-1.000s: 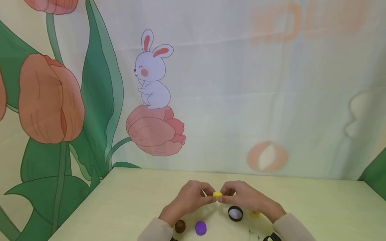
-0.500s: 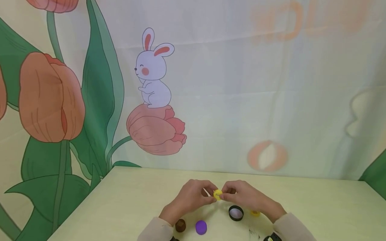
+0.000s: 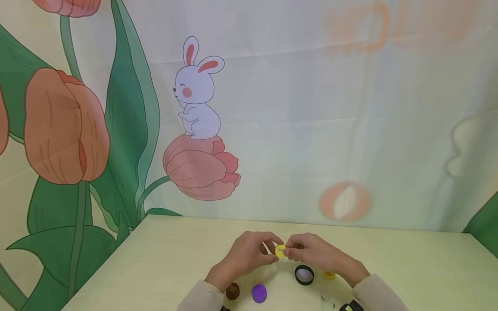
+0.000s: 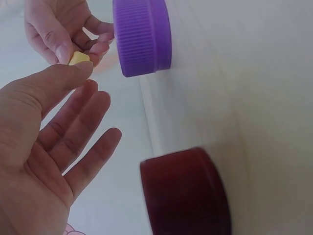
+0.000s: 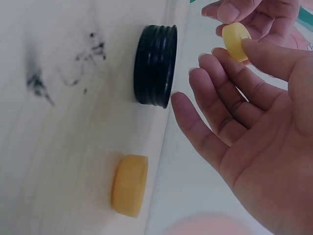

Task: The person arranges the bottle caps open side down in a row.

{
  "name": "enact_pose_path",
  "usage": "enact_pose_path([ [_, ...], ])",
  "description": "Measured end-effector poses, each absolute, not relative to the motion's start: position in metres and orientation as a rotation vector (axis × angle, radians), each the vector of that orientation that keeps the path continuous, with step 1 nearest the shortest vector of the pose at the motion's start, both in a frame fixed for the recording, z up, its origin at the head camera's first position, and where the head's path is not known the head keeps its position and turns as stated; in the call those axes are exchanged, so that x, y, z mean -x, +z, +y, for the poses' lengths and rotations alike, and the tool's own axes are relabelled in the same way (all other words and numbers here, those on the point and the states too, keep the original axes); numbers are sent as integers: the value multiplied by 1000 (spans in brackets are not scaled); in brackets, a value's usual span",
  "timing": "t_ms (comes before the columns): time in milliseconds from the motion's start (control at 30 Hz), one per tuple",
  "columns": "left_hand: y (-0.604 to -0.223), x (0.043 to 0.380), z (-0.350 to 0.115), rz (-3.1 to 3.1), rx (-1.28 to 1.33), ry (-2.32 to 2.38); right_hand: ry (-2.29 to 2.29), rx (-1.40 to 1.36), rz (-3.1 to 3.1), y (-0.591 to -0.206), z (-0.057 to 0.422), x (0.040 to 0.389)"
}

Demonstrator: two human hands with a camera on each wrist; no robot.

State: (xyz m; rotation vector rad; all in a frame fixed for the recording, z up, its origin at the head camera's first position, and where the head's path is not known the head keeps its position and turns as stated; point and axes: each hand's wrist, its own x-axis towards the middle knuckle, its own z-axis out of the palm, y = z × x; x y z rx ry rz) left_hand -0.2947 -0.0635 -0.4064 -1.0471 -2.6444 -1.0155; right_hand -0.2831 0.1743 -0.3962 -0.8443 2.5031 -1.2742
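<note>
A small round yellow bottle cap [image 3: 279, 251] is held up above the table between both hands. The left hand [image 3: 250, 255] pinches its left edge between thumb and fingertips. From the other side, the right hand [image 3: 317, 252] pinches the cap by its right edge. Its flat face, with a small mark in the middle, turns toward the head camera. In the right wrist view the same yellow cap [image 5: 234, 41] shows a smooth rim, and the spare fingers of the right hand [image 5: 264, 107] spread loosely below it.
On the pale table [image 3: 175, 259] lie a purple ribbed cap [image 3: 259, 293], a brown cap [image 3: 233, 291], a black ring-shaped lid [image 3: 304, 275] and another yellow cap [image 3: 329, 274] near the right wrist. Dark smudges [image 5: 90, 54] mark the tabletop. A printed curtain [image 3: 272, 129] hangs behind.
The yellow cap has turned in the fingers, from nearly edge-on to its face showing. Both hands stay in about the same place.
</note>
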Motion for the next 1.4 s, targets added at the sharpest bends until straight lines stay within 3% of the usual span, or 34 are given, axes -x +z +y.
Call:
enact_pose_path([
  [600, -405, 295, -63, -2684, 949, -996, -1192, 985, 2653, -396, 174, 286],
  [1400, -398, 279, -63, -2757, 1164, -1276, -1131, 981, 2635, -394, 175, 261],
])
